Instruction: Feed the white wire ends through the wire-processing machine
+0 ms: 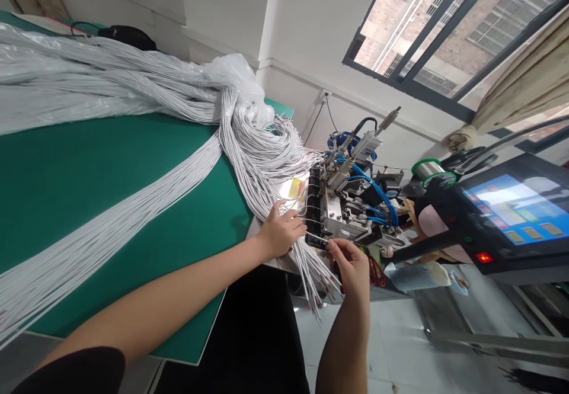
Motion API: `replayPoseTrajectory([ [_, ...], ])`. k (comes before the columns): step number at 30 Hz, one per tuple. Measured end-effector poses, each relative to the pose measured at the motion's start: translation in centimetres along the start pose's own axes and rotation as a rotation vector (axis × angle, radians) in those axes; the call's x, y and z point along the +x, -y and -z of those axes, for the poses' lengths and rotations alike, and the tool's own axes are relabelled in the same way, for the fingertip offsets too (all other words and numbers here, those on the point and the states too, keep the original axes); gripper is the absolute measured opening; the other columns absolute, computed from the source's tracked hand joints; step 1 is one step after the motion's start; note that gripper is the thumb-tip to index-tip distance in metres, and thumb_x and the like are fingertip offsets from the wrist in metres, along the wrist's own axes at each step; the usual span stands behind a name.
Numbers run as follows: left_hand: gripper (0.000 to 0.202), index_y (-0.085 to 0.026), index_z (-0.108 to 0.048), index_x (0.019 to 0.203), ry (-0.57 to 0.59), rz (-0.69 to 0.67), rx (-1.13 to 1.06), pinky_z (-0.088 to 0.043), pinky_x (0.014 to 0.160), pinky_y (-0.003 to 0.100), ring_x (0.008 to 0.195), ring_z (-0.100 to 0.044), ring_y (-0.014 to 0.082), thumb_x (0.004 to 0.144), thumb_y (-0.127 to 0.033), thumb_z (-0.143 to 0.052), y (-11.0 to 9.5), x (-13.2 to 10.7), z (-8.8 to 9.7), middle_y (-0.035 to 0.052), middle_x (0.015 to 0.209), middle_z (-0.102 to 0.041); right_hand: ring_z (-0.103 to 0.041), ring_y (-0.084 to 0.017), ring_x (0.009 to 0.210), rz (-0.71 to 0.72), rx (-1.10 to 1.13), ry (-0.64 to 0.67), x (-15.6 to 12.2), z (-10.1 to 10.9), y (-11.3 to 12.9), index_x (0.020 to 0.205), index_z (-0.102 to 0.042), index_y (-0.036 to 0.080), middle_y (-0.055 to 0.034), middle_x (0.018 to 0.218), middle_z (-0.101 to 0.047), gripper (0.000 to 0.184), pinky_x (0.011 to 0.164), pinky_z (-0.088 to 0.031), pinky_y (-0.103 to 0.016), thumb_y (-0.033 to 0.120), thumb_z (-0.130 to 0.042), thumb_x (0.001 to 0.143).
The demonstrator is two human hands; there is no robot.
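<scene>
Wire (316,237), white, spans the gap between the hands beside the machine's black block (313,204). Right hand (353,266): fingers pinched narrow on its end. Left hand (280,232): fingers curled over the cable bundle (249,160) at the green desk (208,204); grip cannot be told.

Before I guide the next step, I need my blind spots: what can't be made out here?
All in the head view:
Left hand: its own back hides the palm side.
Wire at the right hand: tip too small, hidden at the grip.
Screen: text too small, partly under glare.
Plastic-wrapped wires: the rest is cut off by the left edge.
</scene>
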State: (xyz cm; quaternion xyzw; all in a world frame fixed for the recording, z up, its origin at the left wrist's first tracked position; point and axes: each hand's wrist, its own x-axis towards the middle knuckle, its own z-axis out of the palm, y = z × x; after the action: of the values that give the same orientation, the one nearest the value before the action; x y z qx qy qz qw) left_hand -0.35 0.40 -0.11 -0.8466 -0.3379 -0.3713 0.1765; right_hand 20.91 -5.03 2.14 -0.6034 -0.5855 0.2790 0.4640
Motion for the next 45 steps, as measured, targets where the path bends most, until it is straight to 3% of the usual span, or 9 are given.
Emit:
replayPoseTrajectory([
  [5,0.024,-0.018,-0.060,0.076,-0.001,-0.109,-0.020,-0.025,0.101,0.045,0.083,-0.055,0.0144,0.091,-0.010,-0.044,0.3,0.2,0.2,-0.0018,0.068,-0.060,-0.055,-0.016,0.064,0.012,0.037,-0.011,0.6,-0.1,-0.4,0.080,-0.068,0.016,-0.0040,0.072,-0.064,0.025,0.058,-0.043,-0.026,0.040,-0.067,0.078],
  [12,0.024,-0.019,-0.060,0.078,0.031,-0.251,-0.092,-0.030,0.097,0.039,0.083,-0.054,0.0141,0.093,-0.013,-0.043,0.6,0.4,0.8,-0.0014,0.069,-0.060,-0.049,-0.013,0.061,0.000,0.234,-0.022,0.2,-1.2,0.0,0.072,-0.064,0.017,-0.0003,0.069,-0.058,0.022,0.055,-0.039,-0.023,0.038,-0.070,0.076],
  [16,0.023,-0.019,-0.061,0.081,0.053,-0.238,-0.075,-0.029,0.097,0.041,0.081,-0.054,0.0146,0.092,-0.012,-0.043,0.5,0.3,0.5,-0.0012,0.068,-0.059,-0.048,-0.012,0.060,-0.030,0.247,-0.008,0.3,-1.0,-0.9,0.078,-0.064,0.017,0.0004,0.069,-0.057,0.021,0.053,-0.036,-0.022,0.037,-0.069,0.078],
  [23,0.023,-0.024,-0.062,0.099,0.071,-0.211,-0.046,-0.027,0.097,0.044,0.080,-0.055,0.0154,0.090,-0.011,-0.045,0.4,0.4,0.1,-0.0017,0.070,-0.061,-0.047,-0.013,0.061,-0.021,0.042,0.076,1.2,0.1,-2.9,0.076,-0.061,0.016,-0.0001,0.065,-0.055,0.026,0.055,-0.035,-0.024,0.041,-0.065,0.079],
  [34,0.035,-0.025,-0.061,0.109,0.197,-0.169,-0.101,-0.019,0.102,0.050,0.098,-0.053,0.0190,0.085,-0.005,-0.046,0.5,0.0,-0.2,0.0032,0.090,-0.065,-0.042,-0.014,0.060,0.049,-0.147,0.032,1.7,0.3,-4.0,0.069,-0.059,0.017,0.0016,0.061,-0.050,0.030,0.056,-0.032,-0.025,0.044,-0.058,0.083],
  [39,0.040,-0.024,-0.062,0.111,0.278,-0.129,-0.138,-0.017,0.102,0.050,0.099,-0.053,0.0199,0.078,-0.003,-0.050,0.4,0.1,-0.1,0.0045,0.092,-0.065,-0.038,-0.012,0.058,0.007,-0.039,0.080,2.1,-0.2,-4.7,0.065,-0.052,0.018,0.0034,0.060,-0.045,0.031,0.054,-0.030,-0.024,0.043,-0.057,0.084],
  [45,0.038,-0.023,-0.063,0.108,0.299,-0.114,-0.161,-0.018,0.100,0.048,0.097,-0.053,0.0195,0.078,-0.004,-0.050,0.4,0.4,0.2,0.0038,0.092,-0.065,-0.033,-0.011,0.055,-0.103,0.206,0.058,1.8,-1.2,-4.9,0.062,-0.047,0.019,0.0047,0.058,-0.039,0.033,0.050,-0.028,-0.023,0.044,-0.062,0.078],
])
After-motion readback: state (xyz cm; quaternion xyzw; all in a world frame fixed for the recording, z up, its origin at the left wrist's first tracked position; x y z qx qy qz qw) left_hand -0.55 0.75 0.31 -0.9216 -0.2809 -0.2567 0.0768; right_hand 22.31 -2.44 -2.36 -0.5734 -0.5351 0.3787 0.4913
